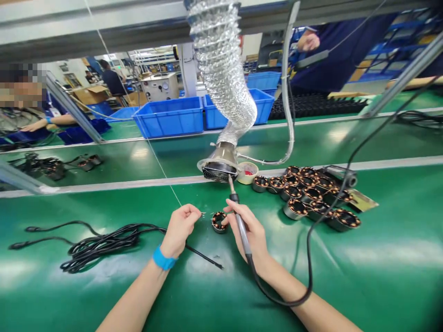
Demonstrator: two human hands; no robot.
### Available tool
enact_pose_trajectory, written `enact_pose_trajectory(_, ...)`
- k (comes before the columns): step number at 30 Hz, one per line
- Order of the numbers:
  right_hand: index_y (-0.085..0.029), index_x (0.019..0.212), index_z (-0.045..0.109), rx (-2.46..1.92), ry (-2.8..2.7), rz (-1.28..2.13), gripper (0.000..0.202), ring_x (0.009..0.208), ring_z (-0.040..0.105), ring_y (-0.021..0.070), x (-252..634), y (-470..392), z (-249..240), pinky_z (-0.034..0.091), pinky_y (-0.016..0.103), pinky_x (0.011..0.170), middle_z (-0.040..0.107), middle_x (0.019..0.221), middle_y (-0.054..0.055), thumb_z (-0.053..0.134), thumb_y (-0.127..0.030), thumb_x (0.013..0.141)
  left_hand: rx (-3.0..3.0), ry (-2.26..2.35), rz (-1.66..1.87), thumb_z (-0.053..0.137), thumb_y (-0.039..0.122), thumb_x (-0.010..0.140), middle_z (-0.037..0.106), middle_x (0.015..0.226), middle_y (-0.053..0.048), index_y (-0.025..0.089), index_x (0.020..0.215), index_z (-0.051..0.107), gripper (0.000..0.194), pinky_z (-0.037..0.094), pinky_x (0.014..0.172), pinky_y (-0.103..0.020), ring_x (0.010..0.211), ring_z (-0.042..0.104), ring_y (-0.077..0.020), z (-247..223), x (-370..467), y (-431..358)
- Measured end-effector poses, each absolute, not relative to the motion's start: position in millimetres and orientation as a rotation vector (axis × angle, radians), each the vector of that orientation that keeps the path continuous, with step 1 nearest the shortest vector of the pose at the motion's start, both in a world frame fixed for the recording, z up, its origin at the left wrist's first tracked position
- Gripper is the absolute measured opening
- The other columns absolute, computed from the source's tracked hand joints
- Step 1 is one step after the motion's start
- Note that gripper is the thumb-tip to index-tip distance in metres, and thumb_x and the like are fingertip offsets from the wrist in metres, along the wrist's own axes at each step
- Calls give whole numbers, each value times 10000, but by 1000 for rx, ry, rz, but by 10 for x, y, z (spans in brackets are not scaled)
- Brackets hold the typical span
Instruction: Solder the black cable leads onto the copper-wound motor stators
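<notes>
My right hand [251, 230] is wrapped round a soldering iron [244, 233], its tip pointing up and away just below the fan-faced fume hood [219, 168]. Fingers of the same hand reach to the right edge of a small motor stator [219, 223] with copper windings, which sits on the green bench. Left of the stator, my left hand [182, 226] is closed in a pinch on thin solder wire [175, 194] that comes down from above. A short bright end sticks out past the fingertips. Under my left wrist runs a black cable [204, 257] with a stripped end.
Several more stators [308, 191] stand grouped on the right, beside a small tape-like ring [248, 173]. Coiled black cables [104, 246] lie at left. The iron's cord loops over my right forearm. Blue bins [169, 117] and co-workers are beyond the bench.
</notes>
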State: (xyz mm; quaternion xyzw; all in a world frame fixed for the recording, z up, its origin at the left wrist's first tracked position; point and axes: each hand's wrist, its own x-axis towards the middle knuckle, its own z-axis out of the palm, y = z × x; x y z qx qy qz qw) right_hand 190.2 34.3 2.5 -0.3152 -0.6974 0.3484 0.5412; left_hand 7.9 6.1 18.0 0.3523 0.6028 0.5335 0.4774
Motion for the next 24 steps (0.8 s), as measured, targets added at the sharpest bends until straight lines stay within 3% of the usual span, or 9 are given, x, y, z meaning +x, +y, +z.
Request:
enact_pose_trajectory(3,-228,1319,557,-780,-1636,845,338,729,689,121,1947,322,43,578,256,706,702,919,27,491,-223,987,846,1483,1291,649,290,708,365,548,93,156,716,560,161,110,414,-199,435,193,-32,147,106,70)
enact_pose_trajectory(10,-202,959,679,-735,-1747,622,224,639,703,152,2062,286,97,582,275,631,717,704,15,456,-222,951,925,1526,1284,667,312,733,411,533,80,145,735,611,176,150,422,-198,428,224,-34,87,218,33)
enact_pose_trajectory(24,-192,943,686,-683,-1791,638,227,596,689,137,2036,287,125,535,256,586,705,658,4,460,-208,930,937,1564,1345,710,395,725,479,505,56,155,717,647,248,279,455,-205,442,374,-70,58,241,30)
